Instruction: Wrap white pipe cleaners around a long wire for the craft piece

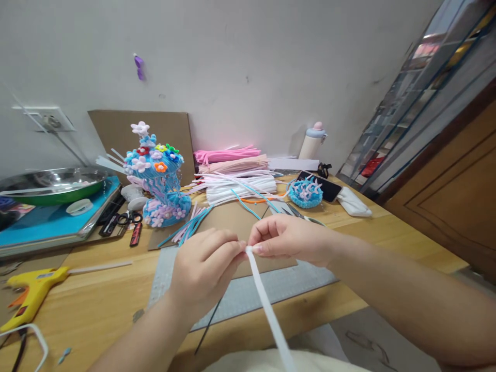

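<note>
Over the grey cutting mat, my left hand and my right hand meet fingertip to fingertip. Both pinch the upper end of a white pipe cleaner, which hangs down toward my lap. Its end looks bent or curled, but the fingertips partly cover it. A thin dark stick extends below my left hand; whether the hand holds it is hidden. Just beyond the hands, blue and pink pipe cleaners lie on a piece of cardboard.
A blue flower-covered pipe-cleaner ornament stands behind my left hand. White pipe-cleaner bundles lie at the back. A small blue round piece sits beside a phone. A yellow glue gun and scissors are at left.
</note>
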Motion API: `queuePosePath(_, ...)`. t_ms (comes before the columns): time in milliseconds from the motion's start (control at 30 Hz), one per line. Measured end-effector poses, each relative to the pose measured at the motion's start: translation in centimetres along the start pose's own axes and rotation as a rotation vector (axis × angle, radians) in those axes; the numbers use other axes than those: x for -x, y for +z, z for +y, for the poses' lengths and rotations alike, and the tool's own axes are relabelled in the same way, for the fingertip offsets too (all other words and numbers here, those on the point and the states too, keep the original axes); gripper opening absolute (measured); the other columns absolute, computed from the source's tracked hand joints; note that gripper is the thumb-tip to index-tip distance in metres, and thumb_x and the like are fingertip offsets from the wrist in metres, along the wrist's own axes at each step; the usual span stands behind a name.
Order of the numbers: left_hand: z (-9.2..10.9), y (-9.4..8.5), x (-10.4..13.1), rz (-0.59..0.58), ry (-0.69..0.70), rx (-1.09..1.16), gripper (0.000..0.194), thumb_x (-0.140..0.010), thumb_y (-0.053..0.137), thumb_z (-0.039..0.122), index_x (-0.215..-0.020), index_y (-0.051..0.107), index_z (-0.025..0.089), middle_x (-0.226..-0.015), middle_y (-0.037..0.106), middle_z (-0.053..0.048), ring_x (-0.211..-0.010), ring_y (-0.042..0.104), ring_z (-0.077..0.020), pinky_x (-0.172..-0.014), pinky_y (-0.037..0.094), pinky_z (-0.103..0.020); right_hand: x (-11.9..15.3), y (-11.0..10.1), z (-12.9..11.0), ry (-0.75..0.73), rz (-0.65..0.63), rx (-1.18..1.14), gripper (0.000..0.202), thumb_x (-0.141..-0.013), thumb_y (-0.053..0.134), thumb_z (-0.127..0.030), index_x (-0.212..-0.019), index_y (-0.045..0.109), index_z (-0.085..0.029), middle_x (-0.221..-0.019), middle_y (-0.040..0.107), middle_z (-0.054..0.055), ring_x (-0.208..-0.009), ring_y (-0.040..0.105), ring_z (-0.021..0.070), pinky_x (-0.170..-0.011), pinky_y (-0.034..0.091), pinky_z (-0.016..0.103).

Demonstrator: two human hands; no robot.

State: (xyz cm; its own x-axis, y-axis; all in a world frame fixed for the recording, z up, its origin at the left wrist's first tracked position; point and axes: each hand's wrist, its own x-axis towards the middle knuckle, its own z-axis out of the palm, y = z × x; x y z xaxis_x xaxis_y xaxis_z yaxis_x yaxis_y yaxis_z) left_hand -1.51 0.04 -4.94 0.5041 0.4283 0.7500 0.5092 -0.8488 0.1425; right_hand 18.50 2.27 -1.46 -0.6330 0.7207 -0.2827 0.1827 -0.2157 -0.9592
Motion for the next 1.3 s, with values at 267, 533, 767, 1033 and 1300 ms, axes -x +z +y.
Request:
queuePosePath(267, -0.1, -0.2, 0.6, -0.093, 0.247, -0.182, 0.011, -0.084, 0.054, 0.011, -0.091, 0.06, 0.017, -0.077, 0.068, -0.005, -0.068, 0.058, -0.0162, -0.061, 0.041, -0.029, 0.2, 0.8, 0.7, -0.015, 0.056, 0.155, 0.012, -0.073, 0.062, -0.026, -0.069, 0.057, -0.016, -0.056, 0.05, -0.005, -0.049, 0.039, 0.0075, -0.046, 0.028, 0.02)
queuePosePath(533, 2.3, 1.9, 0.5, -0.013, -0.783, 0.512, 0.029, -0.084, 0.054, 0.031, -0.059, 0.05, 0.018, -0.053, 0.041, 0.004, -0.049, 0.037, -0.0094, -0.046, 0.028, -0.022, 1.5, 3.1, 2.9, -0.649, 0.536, 1.21, 0.018, -0.087, 0.045, -0.015, -0.083, 0.063, -0.016, -0.07, 0.062, 0.003, -0.062, 0.051, 0.0143, -0.055, 0.03, 0.027)
queuePosePath(767, 1.0, 1.3, 0.1, -0.365, -1.435, 1.562, 0.029, -0.069, 0.07, 0.035, -0.063, 0.05, 0.014, -0.05, 0.037, 0.008, -0.038, 0.018, -0.0014, -0.039, 0.007, -0.018, 1.2, 2.3, 4.8, -1.028, 0.525, 1.501, 0.023, -0.089, 0.039, -0.015, -0.087, 0.062, -0.017, -0.066, 0.061, 0.003, -0.056, 0.046, 0.015, -0.051, 0.025, 0.031)
queuePosePath(1033, 1.5, 1.6, 1.6, 0.142, -1.05, 0.872, 0.034, -0.084, 0.053, 0.05, -0.069, 0.048, 0.02, -0.056, 0.044, 0.004, -0.045, 0.038, -0.0083, -0.041, 0.029, -0.02, 2.0, 1.9, 3.2, -0.598, 0.469, 0.948, 0.013, -0.084, 0.05, -0.014, -0.084, 0.062, -0.019, -0.068, 0.062, -0.001, -0.06, 0.052, 0.0113, -0.055, 0.035, 0.023)
queuePosePath(1300, 0.7, 0.9, 1.8, 0.075, 0.219, -0.373, 0.013, -0.081, 0.067, 0.023, -0.093, 0.064, 0.02, -0.09, 0.073, -0.002, -0.092, 0.061, -0.0204, -0.082, 0.033, -0.035, 1.0, 1.5, 1.6, -0.092, 0.138, 0.252, 0.006, -0.077, 0.057, -0.017, -0.071, 0.059, -0.017, -0.066, 0.062, -0.001, -0.061, 0.053, 0.0118, -0.057, 0.041, 0.023)
